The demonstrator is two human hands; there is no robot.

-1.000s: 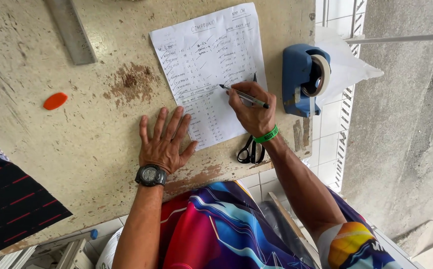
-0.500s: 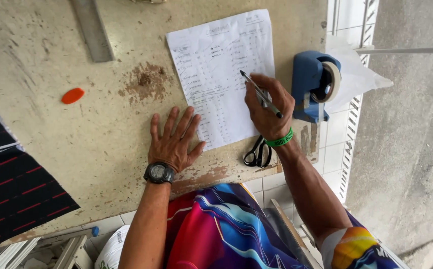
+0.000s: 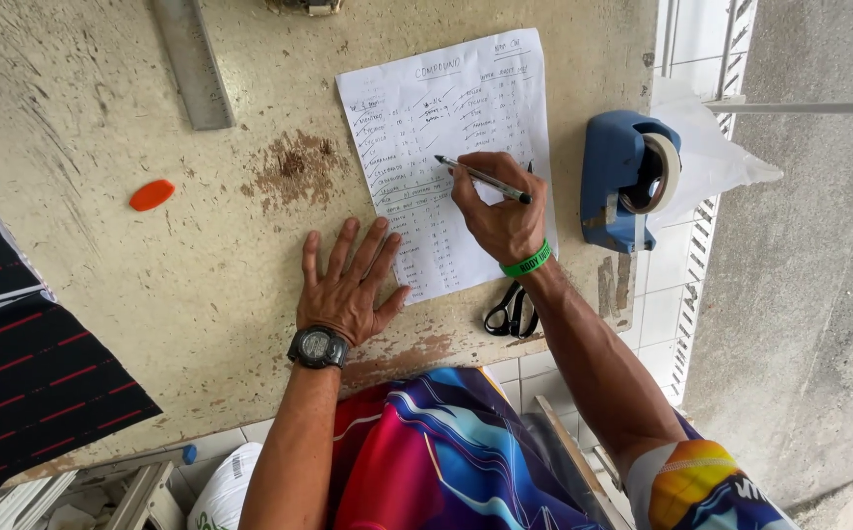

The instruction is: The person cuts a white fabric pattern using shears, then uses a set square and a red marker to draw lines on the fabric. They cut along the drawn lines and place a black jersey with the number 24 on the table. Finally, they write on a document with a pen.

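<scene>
The right hand (image 3: 505, 221) is clenched around a pen (image 3: 483, 179), its tip on a handwritten sheet (image 3: 446, 108) lying on the worn tabletop (image 3: 103, 245). The left hand (image 3: 348, 290) lies flat, released, fingers spread, touching the sheet's lower edge. A blue tape dispenser (image 3: 615, 177) holds its roll (image 3: 657, 172) just beside the sheet; scissors (image 3: 512, 312) lie near the right wrist
</scene>
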